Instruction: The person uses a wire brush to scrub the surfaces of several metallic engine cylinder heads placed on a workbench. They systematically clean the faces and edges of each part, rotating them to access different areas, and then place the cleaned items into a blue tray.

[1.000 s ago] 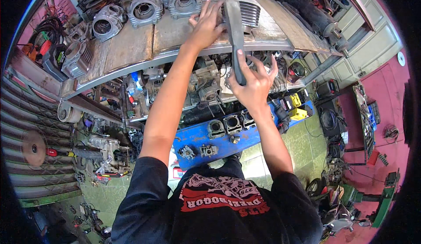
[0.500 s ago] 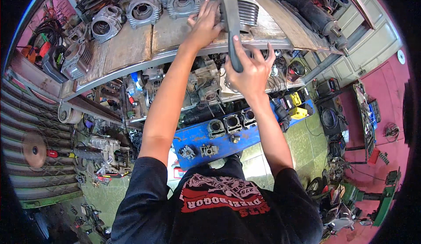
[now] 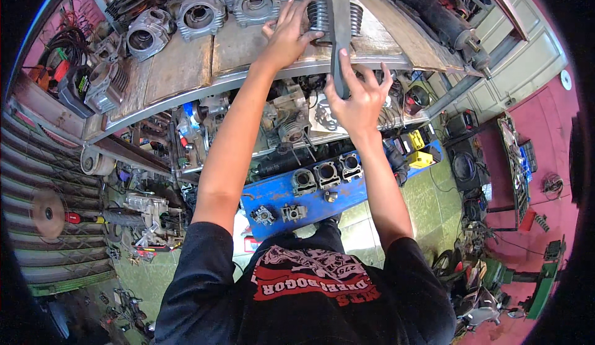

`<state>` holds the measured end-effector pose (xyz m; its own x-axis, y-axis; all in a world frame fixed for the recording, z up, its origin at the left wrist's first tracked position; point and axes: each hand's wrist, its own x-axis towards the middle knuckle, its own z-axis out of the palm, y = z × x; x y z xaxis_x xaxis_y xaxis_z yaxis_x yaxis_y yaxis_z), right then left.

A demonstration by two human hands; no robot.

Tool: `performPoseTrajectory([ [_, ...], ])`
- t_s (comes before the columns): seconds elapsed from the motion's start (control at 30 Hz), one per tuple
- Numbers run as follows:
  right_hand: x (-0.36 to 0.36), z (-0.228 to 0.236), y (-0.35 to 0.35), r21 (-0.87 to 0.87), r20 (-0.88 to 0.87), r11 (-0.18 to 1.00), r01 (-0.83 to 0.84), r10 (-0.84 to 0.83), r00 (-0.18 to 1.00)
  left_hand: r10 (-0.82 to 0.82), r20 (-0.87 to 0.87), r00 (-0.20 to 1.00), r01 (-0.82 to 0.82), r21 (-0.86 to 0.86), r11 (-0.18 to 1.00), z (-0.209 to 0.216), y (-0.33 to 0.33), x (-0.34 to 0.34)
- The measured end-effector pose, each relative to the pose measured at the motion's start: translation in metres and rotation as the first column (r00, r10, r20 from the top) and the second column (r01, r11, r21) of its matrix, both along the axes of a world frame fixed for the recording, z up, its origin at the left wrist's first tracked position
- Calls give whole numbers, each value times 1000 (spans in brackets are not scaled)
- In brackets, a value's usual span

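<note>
My right hand [image 3: 359,100] grips the narrow handle of a long grey paddle-shaped tool [image 3: 339,26], whose broad end points away from me. The tool lies across the front of a finned metal engine cylinder [image 3: 356,19] on the wooden bench top [image 3: 183,71], hiding its middle. I cannot make out the face of the tool turned from me. To the left of the cylinder, my left hand [image 3: 286,44] has its fingers stretched out and spread, with the thumb against the fins.
Several metal engine castings [image 3: 201,16] line the bench at left. A dark exhaust muffler [image 3: 449,26] lies at right. Below, a blue bench [image 3: 282,190] carries cylinder blocks [image 3: 326,172] and carburettors [image 3: 294,213]. The bench's metal edge [image 3: 242,72] runs under my forearms.
The tool has shifted slightly right along with my right hand, so the fins now show on both sides of it. My left thumb has come forward onto the fins.
</note>
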<state>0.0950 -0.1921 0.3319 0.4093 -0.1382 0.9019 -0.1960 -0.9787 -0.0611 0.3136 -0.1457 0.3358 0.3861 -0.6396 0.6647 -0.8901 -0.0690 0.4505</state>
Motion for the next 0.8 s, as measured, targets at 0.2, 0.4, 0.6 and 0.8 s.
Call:
performPoseTrajectory([
  [0.2, -24, -22, 17, 49, -53, 995, -91, 94, 994, 15, 15, 1000, -15, 18, 1000, -5, 1, 0],
  [0.4, -9, -2, 2, 46, 16, 999, -8, 7, 1000, 17, 31, 999, -16, -32, 999, -6, -3, 2],
  [0.6, -29, -28, 14, 78, -47, 993, -90, 94, 994, 24, 47, 999, -23, -27, 999, -10, -4, 4],
  [0.8, -12, -6, -12, 59, 68, 998, -38, 34, 997, 27, 58, 998, -25, -25, 999, -7, -4, 3],
])
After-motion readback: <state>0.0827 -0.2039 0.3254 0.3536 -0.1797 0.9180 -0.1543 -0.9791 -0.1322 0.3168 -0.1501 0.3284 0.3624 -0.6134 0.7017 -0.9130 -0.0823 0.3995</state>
